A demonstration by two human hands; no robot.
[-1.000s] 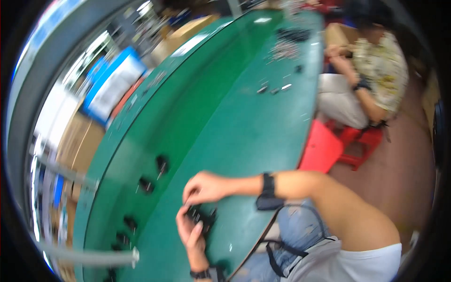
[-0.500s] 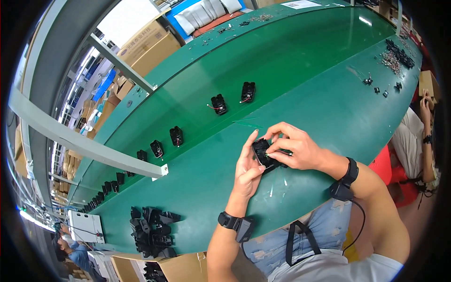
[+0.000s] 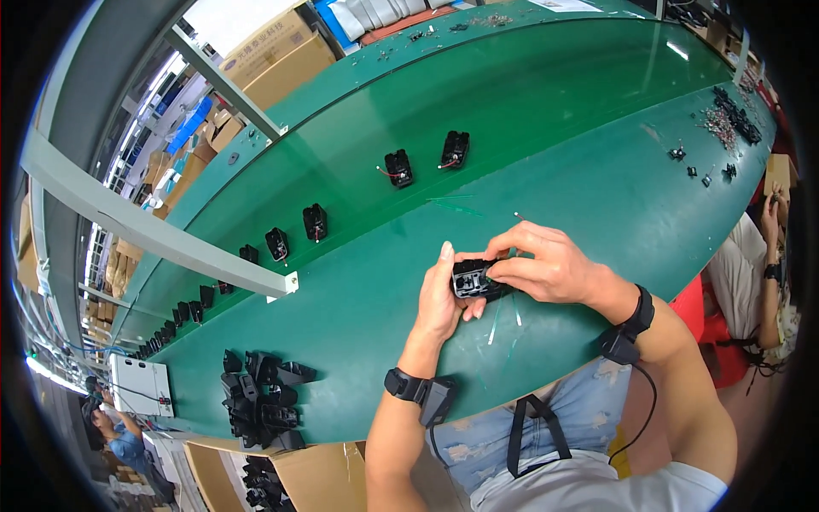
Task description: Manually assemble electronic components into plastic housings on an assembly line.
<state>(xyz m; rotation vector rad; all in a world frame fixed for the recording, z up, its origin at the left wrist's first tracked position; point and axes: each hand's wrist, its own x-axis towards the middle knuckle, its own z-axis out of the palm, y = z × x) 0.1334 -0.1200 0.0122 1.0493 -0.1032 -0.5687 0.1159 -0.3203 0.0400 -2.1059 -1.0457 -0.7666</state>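
Note:
My left hand (image 3: 439, 294) is closed around a black plastic housing (image 3: 471, 282) above the green bench. The housing's open side, with ribs and recesses, faces up towards me. My right hand (image 3: 546, 269) has its thumb and fingers pinched together at the housing's right end. Whatever those fingertips hold is too small and too covered to make out. Behind the right knuckles shows the tip of a thin wire-like piece (image 3: 518, 215). Thin clear and green strips (image 3: 493, 324) lie on the bench just below the hands.
On the left of the bench (image 3: 367, 341) is a pile of black plastic parts (image 3: 260, 397). Further black housings (image 3: 397, 169), some with red wires, stand in a line along the lower green strip. Small parts (image 3: 721, 124) lie far right. A grey metal frame (image 3: 162, 226) crosses the left side.
The housing has been turned, so its inside now shows more plainly. My left fingers have shifted round it. My right hand stays pinched at it.

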